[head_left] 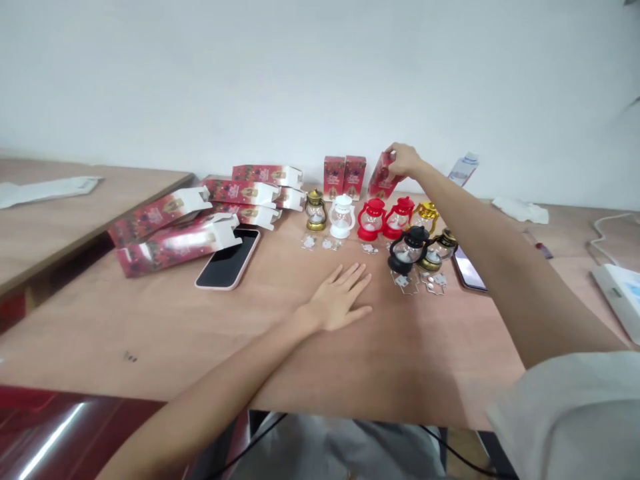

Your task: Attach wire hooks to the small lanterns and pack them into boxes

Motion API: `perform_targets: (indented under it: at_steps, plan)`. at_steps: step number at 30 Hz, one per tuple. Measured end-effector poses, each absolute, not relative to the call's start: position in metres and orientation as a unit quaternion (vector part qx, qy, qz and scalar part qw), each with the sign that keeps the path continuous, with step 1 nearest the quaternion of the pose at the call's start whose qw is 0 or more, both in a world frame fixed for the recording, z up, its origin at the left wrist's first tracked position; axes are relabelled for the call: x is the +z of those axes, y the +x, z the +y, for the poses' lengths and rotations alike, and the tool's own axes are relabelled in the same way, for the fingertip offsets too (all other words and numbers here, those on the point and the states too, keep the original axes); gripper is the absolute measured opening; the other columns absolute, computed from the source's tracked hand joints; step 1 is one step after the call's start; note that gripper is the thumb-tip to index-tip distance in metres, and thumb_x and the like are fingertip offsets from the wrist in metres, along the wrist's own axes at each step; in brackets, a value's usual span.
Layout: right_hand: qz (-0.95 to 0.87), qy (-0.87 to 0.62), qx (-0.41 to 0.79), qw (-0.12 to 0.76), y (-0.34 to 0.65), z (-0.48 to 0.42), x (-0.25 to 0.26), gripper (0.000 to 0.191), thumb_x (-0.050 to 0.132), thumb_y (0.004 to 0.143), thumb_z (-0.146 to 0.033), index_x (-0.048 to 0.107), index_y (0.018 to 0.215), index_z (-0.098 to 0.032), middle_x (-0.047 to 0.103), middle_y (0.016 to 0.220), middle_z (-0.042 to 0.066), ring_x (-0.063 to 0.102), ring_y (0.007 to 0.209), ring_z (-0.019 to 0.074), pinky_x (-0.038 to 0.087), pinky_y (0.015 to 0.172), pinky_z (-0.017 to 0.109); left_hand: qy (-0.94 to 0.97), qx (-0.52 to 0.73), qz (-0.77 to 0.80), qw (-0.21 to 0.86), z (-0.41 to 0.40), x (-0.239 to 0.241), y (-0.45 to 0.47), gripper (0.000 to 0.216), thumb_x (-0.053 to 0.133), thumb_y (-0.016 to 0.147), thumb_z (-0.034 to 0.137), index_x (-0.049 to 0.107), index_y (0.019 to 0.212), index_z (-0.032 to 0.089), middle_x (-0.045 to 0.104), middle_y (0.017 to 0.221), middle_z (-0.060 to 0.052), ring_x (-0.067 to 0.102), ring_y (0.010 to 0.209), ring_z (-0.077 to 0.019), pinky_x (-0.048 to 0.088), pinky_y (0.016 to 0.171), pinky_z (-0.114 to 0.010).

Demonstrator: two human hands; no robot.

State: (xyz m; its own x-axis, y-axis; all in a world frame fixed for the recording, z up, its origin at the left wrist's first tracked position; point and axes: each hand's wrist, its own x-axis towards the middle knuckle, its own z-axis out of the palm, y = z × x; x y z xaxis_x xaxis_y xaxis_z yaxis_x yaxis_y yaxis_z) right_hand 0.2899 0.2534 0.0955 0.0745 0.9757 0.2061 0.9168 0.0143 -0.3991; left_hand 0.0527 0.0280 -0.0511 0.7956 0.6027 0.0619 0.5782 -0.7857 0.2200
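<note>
My left hand [340, 297] lies flat on the wooden table [300, 360], fingers spread, holding nothing. At the back, my right hand [406, 160] grips a red printed box [383, 177], which leans slightly to the right. Two similar red boxes [344, 177] stand upright just left of it. In front of them is a row of small lanterns: a bronze one [316, 210], a white one [342, 217], red ones [371, 220], a gold one [425, 217] and a black one [407, 251]. Small metal and plastic pieces [405, 283] lie before the lanterns.
Several open red boxes [165, 247] with white flaps lie at the left, beside a dark-screened phone [229, 260]. Another phone [470, 270] lies partly under my right arm. A white tissue [521, 209] and a white device [620, 297] are on the right. The wall stands behind.
</note>
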Motion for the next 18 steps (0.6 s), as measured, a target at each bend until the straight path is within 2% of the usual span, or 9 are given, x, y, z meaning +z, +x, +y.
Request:
perform_targets:
  at_steps: [3, 6, 8, 10, 13, 15, 16, 18]
  plan:
    - [-0.673, -0.697, 0.106, 0.222, 0.286, 0.265, 0.088, 0.078, 0.074, 0.052, 0.001, 0.053, 0.126, -0.011, 0.063, 0.112, 0.014, 0.065, 0.083, 0.0281, 0.059, 0.066, 0.042, 0.944, 0.064, 0.311, 0.092, 0.026, -0.050, 0.052, 0.069, 0.032, 0.094, 0.055, 0.023, 0.148, 0.012, 0.016, 0.156, -0.016, 0.012, 0.146, -0.0268, 0.012, 0.118, -0.048]
    - [-0.691, -0.680, 0.132, 0.206, 0.279, 0.274, 0.084, 0.070, 0.073, 0.054, -0.003, 0.057, 0.121, -0.012, 0.067, 0.104, 0.011, 0.065, 0.073, 0.0243, 0.058, 0.060, 0.038, 0.945, 0.068, 0.308, 0.090, 0.026, -0.049, 0.050, 0.069, 0.033, 0.094, 0.055, 0.023, 0.148, 0.013, 0.017, 0.156, -0.015, 0.012, 0.146, -0.0266, 0.013, 0.118, -0.048]
    - [-0.715, -0.659, 0.133, 0.191, 0.274, 0.279, 0.085, 0.062, 0.077, 0.054, -0.010, 0.061, 0.114, -0.012, 0.068, 0.100, 0.011, 0.064, 0.073, 0.0246, 0.057, 0.063, 0.039, 0.946, 0.071, 0.304, 0.090, 0.026, -0.049, 0.048, 0.069, 0.032, 0.094, 0.055, 0.021, 0.149, 0.014, 0.017, 0.156, -0.015, 0.012, 0.146, -0.0265, 0.013, 0.118, -0.048]
    - [-0.736, -0.638, 0.139, 0.176, 0.272, 0.283, 0.089, 0.065, 0.082, 0.052, -0.018, 0.061, 0.113, -0.012, 0.067, 0.105, 0.014, 0.065, 0.078, 0.0265, 0.057, 0.067, 0.041, 0.946, 0.072, 0.302, 0.092, 0.027, -0.048, 0.047, 0.068, 0.031, 0.095, 0.054, 0.020, 0.149, 0.015, 0.017, 0.156, -0.014, 0.012, 0.146, -0.0264, 0.014, 0.118, -0.048]
    - [-0.740, -0.638, 0.143, 0.159, 0.279, 0.283, 0.101, 0.087, 0.086, 0.047, -0.027, 0.053, 0.126, -0.012, 0.054, 0.129, 0.024, 0.063, 0.092, 0.0338, 0.055, 0.075, 0.049, 0.945, 0.062, 0.307, 0.099, 0.027, -0.046, 0.046, 0.068, 0.031, 0.095, 0.055, 0.019, 0.150, 0.017, 0.016, 0.156, -0.013, 0.013, 0.146, -0.0263, 0.014, 0.118, -0.048]
    - [-0.749, -0.629, 0.096, 0.186, 0.291, 0.270, 0.112, 0.099, 0.088, 0.044, -0.027, 0.047, 0.131, -0.007, 0.046, 0.135, 0.028, 0.058, 0.107, 0.0385, 0.051, 0.087, 0.052, 0.943, 0.052, 0.310, 0.104, 0.027, -0.044, 0.045, 0.068, 0.031, 0.095, 0.055, 0.018, 0.150, 0.018, 0.015, 0.157, -0.012, 0.013, 0.146, -0.0261, 0.014, 0.118, -0.048]
    - [-0.757, -0.614, 0.067, 0.214, 0.297, 0.257, 0.118, 0.099, 0.088, 0.044, -0.028, 0.046, 0.132, -0.006, 0.046, 0.135, 0.028, 0.055, 0.111, 0.0389, 0.049, 0.092, 0.052, 0.943, 0.049, 0.311, 0.106, 0.027, -0.043, 0.045, 0.068, 0.031, 0.095, 0.055, 0.018, 0.150, 0.018, 0.015, 0.157, -0.012, 0.012, 0.146, -0.0260, 0.014, 0.118, -0.048]
    - [-0.785, -0.562, 0.055, 0.257, 0.308, 0.219, 0.125, 0.086, 0.083, 0.055, -0.035, 0.049, 0.131, -0.012, 0.051, 0.131, 0.022, 0.058, 0.107, 0.0347, 0.050, 0.090, 0.050, 0.943, 0.046, 0.311, 0.106, 0.027, -0.041, 0.046, 0.068, 0.031, 0.094, 0.056, 0.019, 0.150, 0.017, 0.014, 0.157, -0.012, 0.012, 0.146, -0.0260, 0.014, 0.118, -0.048]
